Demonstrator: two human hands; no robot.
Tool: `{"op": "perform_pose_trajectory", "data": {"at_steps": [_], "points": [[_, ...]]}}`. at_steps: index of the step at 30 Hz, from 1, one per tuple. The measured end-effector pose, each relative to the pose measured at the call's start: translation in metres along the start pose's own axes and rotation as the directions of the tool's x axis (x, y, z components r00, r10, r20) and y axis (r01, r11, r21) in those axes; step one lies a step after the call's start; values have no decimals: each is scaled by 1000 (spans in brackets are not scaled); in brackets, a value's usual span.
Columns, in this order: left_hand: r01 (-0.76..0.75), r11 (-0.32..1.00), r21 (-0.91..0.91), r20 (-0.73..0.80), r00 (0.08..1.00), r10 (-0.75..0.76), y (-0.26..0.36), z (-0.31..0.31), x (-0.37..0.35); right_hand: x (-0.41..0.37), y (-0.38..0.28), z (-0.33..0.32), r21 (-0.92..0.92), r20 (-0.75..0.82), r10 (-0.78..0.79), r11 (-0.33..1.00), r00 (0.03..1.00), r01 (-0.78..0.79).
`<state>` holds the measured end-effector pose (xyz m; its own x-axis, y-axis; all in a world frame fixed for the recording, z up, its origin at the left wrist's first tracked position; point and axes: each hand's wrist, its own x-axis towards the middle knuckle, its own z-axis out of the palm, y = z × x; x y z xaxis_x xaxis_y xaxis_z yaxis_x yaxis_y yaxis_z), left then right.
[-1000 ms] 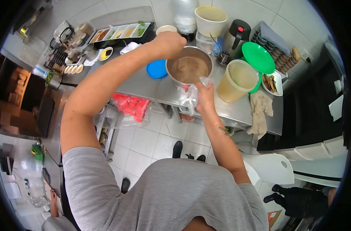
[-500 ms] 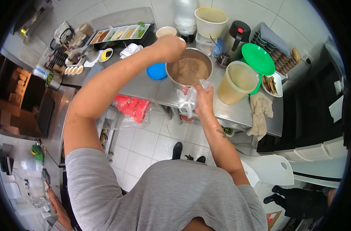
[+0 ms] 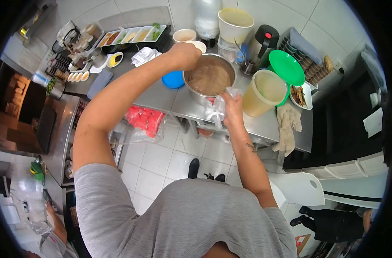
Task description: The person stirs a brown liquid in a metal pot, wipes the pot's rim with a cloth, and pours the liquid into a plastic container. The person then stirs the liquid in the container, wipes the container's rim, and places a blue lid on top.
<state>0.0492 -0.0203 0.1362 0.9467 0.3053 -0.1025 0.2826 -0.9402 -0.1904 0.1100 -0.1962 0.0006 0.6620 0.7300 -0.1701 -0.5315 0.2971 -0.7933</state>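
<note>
A steel pot (image 3: 197, 96) of brown, thick-looking liquid (image 3: 209, 80) stands at the counter's front edge. Over its far left rim is my left hand (image 3: 184, 56), fingers closed; whatever it grips is hidden behind the fist. A small white bowl (image 3: 199, 46) shows just beyond those knuckles. My right hand (image 3: 233, 110) is closed on a crumpled clear plastic bag (image 3: 215, 111), pressed against the near right side of the pot. A blue lid (image 3: 173, 80) lies left of the pot, partly under my left forearm.
Right of the pot stand a yellowish tub (image 3: 261, 96), a green lid (image 3: 287, 68), a thermos (image 3: 265, 41) and a cloth (image 3: 287, 129). At the back left is a topping tray (image 3: 133, 36). A red-filled bag (image 3: 145, 120) hangs below the counter. Another person's arm (image 3: 57, 223) shows lower left.
My left hand has shifted slightly left along the pot's far rim, exposing more of the white bowl. The liquid's surface pattern has changed. My right hand still grips the bag.
</note>
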Motion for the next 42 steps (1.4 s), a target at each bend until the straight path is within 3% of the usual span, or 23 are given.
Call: {"op": "perform_pose_trajectory", "data": {"at_steps": [5, 8, 11, 14, 18, 24, 28, 31, 35, 37, 40, 42], "points": [[26, 998, -51, -193, 981, -35, -3, -6, 15, -3, -18, 0, -64, -25, 44, 997, 999, -46], [-87, 996, -12, -328, 941, 78, -3, 8, 42, 8, -19, -13, -66, -32, 84, 994, 996, -86], [-273, 962, 17, -550, 801, 237, 13, 26, 59, 31, -8, -40, -86, 42, 156, 985, 987, -151], [-584, 811, 40, -656, 597, 462, 31, 17, 42, 28, -12, -42, -76, 48, 139, 988, 989, -135], [-611, 791, 12, -425, 713, 557, 38, -2, 23, 27, -8, -42, -28, 15, 22, 999, 1000, -21], [-558, 818, 144, -535, 651, 538, 10, 0, 37, 28, -17, -36, -85, -11, 25, 996, 1000, -26], [-502, 833, 234, -469, 692, 549, -17, 18, 43, 27, -15, -41, -90, 14, 38, 995, 999, -37], [-359, 885, 298, -342, 825, 450, -23, 35, 34, 20, -8, -37, -31, 30, 48, 998, 998, -47], [-293, 946, 141, -123, 943, 311, -15, 33, 13, -3, 19, -6, 46, -146, 3, 999, 989, 4], [-268, 963, 33, -110, 956, 270, -9, 15, 4, -17, 27, 17, 38, -153, -29, 999, 988, 36], [-361, 932, -15, -256, 903, 346, -5, -3, -4, -30, 33, 25, 81, -152, 10, 997, 988, 3], [-424, 905, 40, -428, 811, 399, -6, -2, 1, -16, 34, 6, 1, -223, -91, 996, 971, 94]]}}
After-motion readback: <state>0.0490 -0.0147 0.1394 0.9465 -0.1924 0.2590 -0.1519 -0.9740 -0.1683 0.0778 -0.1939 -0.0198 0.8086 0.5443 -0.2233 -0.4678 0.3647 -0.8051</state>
